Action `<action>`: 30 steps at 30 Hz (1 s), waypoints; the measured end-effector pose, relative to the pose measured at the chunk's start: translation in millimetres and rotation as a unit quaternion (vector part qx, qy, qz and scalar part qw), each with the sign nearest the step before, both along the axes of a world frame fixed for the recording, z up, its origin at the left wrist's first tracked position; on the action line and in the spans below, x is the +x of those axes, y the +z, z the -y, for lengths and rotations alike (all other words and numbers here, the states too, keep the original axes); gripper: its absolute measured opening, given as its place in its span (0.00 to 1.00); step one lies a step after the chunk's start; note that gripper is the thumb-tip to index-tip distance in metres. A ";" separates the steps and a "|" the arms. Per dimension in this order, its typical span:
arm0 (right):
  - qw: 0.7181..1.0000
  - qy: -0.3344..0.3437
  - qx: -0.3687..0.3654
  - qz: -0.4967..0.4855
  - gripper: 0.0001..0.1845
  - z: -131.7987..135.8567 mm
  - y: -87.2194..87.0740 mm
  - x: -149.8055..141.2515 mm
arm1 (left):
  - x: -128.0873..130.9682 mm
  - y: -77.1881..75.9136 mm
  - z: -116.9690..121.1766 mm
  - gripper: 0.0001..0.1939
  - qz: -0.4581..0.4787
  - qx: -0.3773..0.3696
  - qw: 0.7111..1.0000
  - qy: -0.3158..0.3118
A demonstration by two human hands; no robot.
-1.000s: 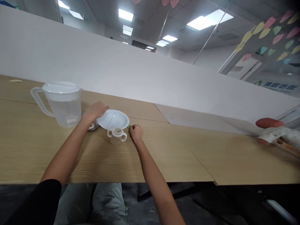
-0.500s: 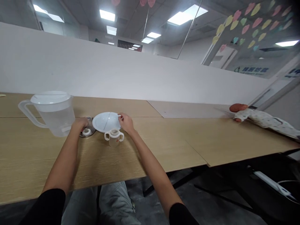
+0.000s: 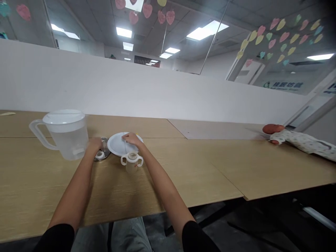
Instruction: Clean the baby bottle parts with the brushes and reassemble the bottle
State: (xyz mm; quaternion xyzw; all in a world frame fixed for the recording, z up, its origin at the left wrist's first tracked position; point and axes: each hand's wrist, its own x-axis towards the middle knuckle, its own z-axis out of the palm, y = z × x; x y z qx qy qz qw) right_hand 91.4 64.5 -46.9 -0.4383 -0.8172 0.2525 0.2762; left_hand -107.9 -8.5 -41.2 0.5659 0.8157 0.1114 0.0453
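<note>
My left hand is at the left side of a small round metal tray, its fingers mostly hidden. A white ring-shaped cap lies in that tray, and something clear stands behind it. Over the white plate, my right hand has its fingertips closed together; whatever is between them is too small to make out. A thin line runs across the plate below the fingertips. In front of the plate stands an uncapped baby bottle with two white handles.
A large clear pitcher with a white lid stands left of the tray. At the far right lies a doll in patterned white clothing. A low white wall runs behind the wooden table.
My right hand has moved from the plate's right rim leftward over its middle. My left hand stays at the tray. The whole view has shifted slightly.
</note>
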 end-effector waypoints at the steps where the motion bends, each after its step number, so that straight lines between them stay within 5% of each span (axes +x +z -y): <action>1: 1.000 -0.018 0.007 -0.023 0.12 1.0 -0.8 3.3 | 0.8 0.2 0.1 0.12 -0.012 -0.002 1.000 0.010; 7: 0.956 -0.127 0.061 -0.256 0.15 9.7 2.7 25.2 | 13.3 16.9 5.5 0.19 -0.068 0.031 0.997 0.037; 12: 0.902 -0.059 0.065 -0.422 0.08 19.3 25.5 28.6 | 21.8 45.9 18.9 0.20 -0.089 0.071 0.992 0.050; 17: 0.862 0.035 0.098 -0.496 0.10 43.3 62.9 26.4 | 31.8 71.6 35.0 0.17 -0.043 0.154 0.987 0.026; 22: 0.832 0.078 0.164 -0.523 0.21 79.0 93.6 39.7 | 49.7 82.5 43.9 0.15 0.069 0.266 0.959 -0.068; 30: 0.828 0.074 0.242 -0.500 0.16 109.7 107.2 49.4 | 72.1 92.7 53.1 0.14 0.213 0.294 0.923 -0.125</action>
